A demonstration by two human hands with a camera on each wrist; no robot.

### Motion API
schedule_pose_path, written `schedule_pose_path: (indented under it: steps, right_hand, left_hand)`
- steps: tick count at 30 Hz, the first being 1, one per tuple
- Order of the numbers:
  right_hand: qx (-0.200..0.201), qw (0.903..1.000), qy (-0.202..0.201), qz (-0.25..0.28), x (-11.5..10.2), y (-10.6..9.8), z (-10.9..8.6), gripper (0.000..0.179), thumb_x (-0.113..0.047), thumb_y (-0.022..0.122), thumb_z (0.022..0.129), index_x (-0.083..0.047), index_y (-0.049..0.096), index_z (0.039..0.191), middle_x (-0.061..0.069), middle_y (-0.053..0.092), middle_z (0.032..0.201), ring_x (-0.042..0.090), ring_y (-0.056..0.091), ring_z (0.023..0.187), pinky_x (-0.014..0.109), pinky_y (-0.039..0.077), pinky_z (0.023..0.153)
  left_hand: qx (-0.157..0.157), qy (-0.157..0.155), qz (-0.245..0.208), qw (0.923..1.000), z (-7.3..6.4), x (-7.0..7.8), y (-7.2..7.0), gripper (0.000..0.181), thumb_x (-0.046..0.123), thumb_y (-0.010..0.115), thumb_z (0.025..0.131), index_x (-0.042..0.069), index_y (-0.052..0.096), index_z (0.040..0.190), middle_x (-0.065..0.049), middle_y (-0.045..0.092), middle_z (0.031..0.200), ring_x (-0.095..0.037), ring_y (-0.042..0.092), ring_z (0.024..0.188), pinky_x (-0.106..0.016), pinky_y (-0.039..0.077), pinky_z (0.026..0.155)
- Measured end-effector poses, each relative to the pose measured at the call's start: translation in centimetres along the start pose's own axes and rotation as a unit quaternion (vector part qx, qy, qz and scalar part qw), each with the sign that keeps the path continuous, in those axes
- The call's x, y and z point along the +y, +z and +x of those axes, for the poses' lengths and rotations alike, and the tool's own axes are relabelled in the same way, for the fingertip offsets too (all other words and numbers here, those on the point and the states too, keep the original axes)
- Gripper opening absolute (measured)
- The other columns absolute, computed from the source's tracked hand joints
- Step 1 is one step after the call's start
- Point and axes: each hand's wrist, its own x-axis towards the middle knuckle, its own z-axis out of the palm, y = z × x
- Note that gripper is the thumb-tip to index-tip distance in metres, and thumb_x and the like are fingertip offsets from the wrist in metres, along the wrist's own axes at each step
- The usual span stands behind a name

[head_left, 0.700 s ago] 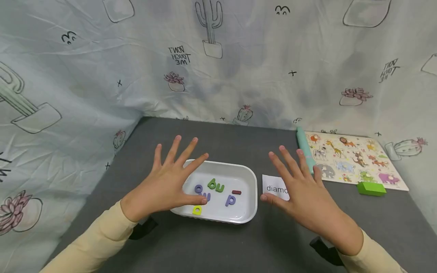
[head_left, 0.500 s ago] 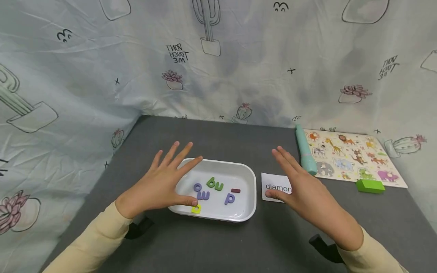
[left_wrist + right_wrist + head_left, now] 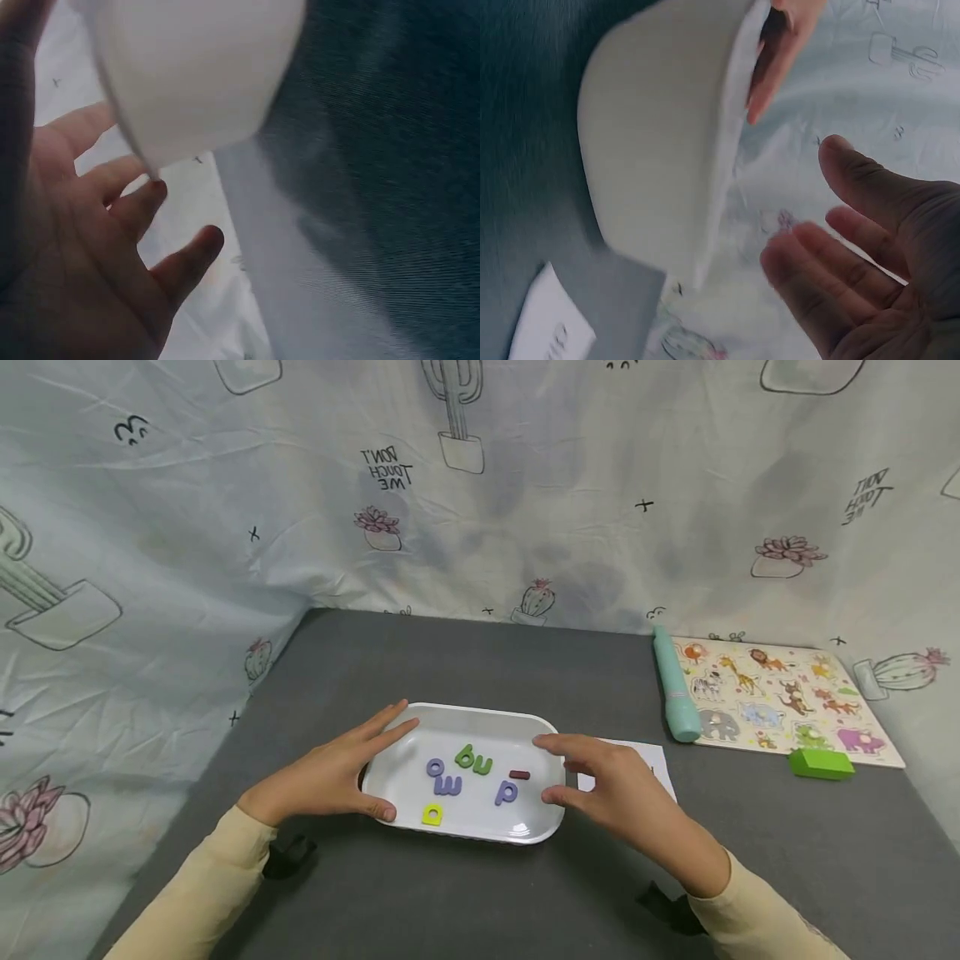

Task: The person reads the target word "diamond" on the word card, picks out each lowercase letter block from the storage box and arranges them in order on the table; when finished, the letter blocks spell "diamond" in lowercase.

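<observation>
A white tray (image 3: 465, 827) stands on the dark table. Inside it lie purple letters o (image 3: 435, 767), m (image 3: 447, 786) and p (image 3: 506, 792), green letters (image 3: 473, 760), a yellow letter (image 3: 432, 814) and a dark red bar (image 3: 519, 774). My left hand (image 3: 333, 772) is spread at the tray's left end, thumb near the front rim and fingers near the back. In the left wrist view some fingers overlap the rim; firm contact is unclear. My right hand (image 3: 611, 781) hovers at the right end, fingers loosely bent, with a gap to the tray in the right wrist view.
A white word card (image 3: 652, 760) lies right of the tray, partly hidden by my right hand. Farther right are a teal cylinder (image 3: 677, 693), an animal puzzle board (image 3: 780, 697) and a green block (image 3: 821, 764). A printed curtain (image 3: 570, 485) hangs behind the table.
Both hands have come down to the tray's ends, the right one moving left across the word card. Their widely spread fingers have drawn closer together. The tray and letters stay in place.
</observation>
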Motion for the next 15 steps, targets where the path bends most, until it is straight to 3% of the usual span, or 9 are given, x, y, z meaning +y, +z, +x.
schedule_pose_path:
  steps: [4,8,15]
  right_hand:
    - [-0.043,0.9985,-0.031,0.011,0.1,1.8,1.2,0.051,-0.006,0.090,0.076,-0.009,0.072,0.124,0.002,0.072,0.118,0.018,0.070,0.098,0.029,0.056,0.081]
    - [-0.090,0.9953,-0.036,0.008,0.3,3.3,2.5,0.043,-0.005,0.088,0.078,-0.008,0.074,0.119,0.001,0.072,0.115,0.020,0.070,0.094,0.032,0.056,0.080]
    - [-0.136,0.9884,-0.046,-0.048,0.7,5.3,3.8,0.031,-0.002,0.087,0.079,-0.006,0.078,0.108,0.001,0.074,0.108,0.017,0.069,0.094,0.031,0.054,0.079]
  left_hand:
    - [-0.001,-0.006,-0.011,0.9999,-0.3,-0.6,0.3,0.121,0.056,0.088,0.071,0.019,0.021,0.164,0.003,0.003,0.171,-0.028,0.027,0.149,-0.050,0.044,0.095]
    - [0.003,-0.011,-0.020,0.9997,-0.3,-0.9,0.5,0.126,0.064,0.086,0.068,0.016,0.020,0.164,0.003,0.003,0.171,-0.026,0.024,0.150,-0.050,0.043,0.097]
    - [0.001,-0.018,-0.032,0.9993,-0.1,-1.4,1.0,0.130,0.067,0.084,0.067,0.016,0.015,0.165,0.007,0.000,0.170,-0.022,0.017,0.152,-0.050,0.038,0.106]
